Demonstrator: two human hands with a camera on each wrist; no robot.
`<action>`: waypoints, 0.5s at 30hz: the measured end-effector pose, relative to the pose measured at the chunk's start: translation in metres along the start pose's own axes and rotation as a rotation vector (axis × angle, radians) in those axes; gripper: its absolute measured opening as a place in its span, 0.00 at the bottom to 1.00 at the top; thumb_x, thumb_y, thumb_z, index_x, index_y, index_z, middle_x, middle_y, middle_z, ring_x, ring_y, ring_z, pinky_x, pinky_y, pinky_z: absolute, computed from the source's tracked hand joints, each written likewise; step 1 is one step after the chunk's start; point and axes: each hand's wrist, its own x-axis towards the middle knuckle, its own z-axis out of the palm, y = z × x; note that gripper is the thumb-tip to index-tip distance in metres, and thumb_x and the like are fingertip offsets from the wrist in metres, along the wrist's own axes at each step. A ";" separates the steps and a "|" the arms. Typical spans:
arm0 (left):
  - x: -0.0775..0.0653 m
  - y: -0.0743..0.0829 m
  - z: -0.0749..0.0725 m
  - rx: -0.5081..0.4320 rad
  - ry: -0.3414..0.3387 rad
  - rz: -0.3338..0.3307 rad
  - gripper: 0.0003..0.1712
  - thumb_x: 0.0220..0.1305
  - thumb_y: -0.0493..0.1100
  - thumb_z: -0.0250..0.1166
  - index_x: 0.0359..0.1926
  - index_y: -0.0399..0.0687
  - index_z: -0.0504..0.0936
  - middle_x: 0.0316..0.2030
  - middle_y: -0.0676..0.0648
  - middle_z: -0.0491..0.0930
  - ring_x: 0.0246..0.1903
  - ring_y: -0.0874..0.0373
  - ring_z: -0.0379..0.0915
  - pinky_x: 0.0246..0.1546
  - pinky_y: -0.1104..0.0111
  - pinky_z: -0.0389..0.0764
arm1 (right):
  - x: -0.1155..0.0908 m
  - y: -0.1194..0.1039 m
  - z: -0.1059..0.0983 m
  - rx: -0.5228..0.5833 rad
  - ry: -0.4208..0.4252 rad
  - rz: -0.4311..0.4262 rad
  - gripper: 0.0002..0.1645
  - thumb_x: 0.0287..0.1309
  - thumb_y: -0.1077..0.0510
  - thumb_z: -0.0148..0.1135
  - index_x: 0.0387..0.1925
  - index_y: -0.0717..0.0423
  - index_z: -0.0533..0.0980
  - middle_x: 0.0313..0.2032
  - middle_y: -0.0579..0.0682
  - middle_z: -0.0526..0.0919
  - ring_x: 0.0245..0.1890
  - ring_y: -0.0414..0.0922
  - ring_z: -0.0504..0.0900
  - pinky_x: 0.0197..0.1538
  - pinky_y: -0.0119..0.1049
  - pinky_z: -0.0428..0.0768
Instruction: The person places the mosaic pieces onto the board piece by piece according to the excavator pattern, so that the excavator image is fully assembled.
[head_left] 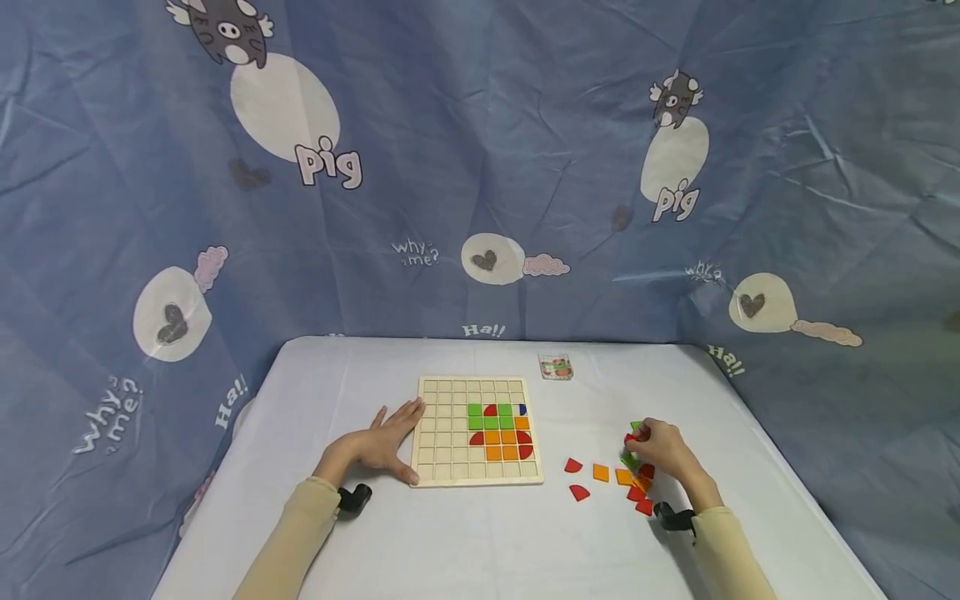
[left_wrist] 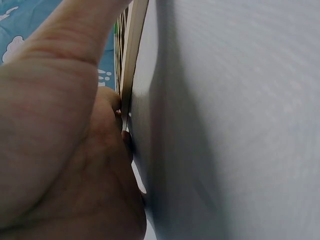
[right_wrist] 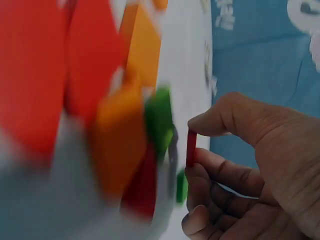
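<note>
My left hand [head_left: 378, 443] lies spread at the left edge of a wooden grid board [head_left: 442, 435], fingertips at its upper side and thumb by the lower left corner. Green, orange, red and blue tiles fill part of the board's right half, among them an orange tile [head_left: 492, 453]. Over to the right, my right hand [head_left: 666, 450] pinches a thin red tile [right_wrist: 191, 147] between thumb and fingers. Below and around it lies a loose pile of tiles, with a green tile [right_wrist: 159, 120] and an orange tile [right_wrist: 117, 142] close by in the right wrist view.
Between board and pile lie two red quarter-round tiles [head_left: 579, 492] and an orange square [head_left: 601, 472]. A small picture card [head_left: 556, 367] lies behind the board's right corner. The white-covered table [head_left: 465, 542] ends at a blue printed curtain [head_left: 420, 200].
</note>
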 end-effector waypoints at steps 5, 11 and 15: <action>0.000 0.000 0.001 -0.007 0.002 0.011 0.78 0.35 0.68 0.76 0.76 0.39 0.40 0.77 0.41 0.33 0.76 0.45 0.27 0.72 0.42 0.26 | -0.003 -0.040 0.019 0.026 0.017 -0.095 0.15 0.50 0.55 0.71 0.34 0.59 0.77 0.27 0.49 0.78 0.25 0.41 0.72 0.26 0.30 0.73; 0.001 -0.004 0.002 0.011 0.003 0.013 0.78 0.36 0.69 0.76 0.76 0.40 0.39 0.77 0.42 0.32 0.76 0.45 0.27 0.72 0.42 0.27 | -0.006 -0.097 0.054 0.075 0.009 -0.244 0.12 0.49 0.56 0.73 0.33 0.54 0.79 0.26 0.45 0.78 0.25 0.39 0.73 0.23 0.29 0.73; 0.002 -0.004 0.002 0.007 0.000 0.014 0.78 0.36 0.69 0.76 0.76 0.40 0.39 0.77 0.42 0.33 0.76 0.45 0.26 0.72 0.42 0.26 | -0.011 -0.133 0.075 0.073 -0.017 -0.405 0.10 0.49 0.57 0.72 0.33 0.55 0.80 0.26 0.43 0.78 0.25 0.38 0.73 0.25 0.27 0.74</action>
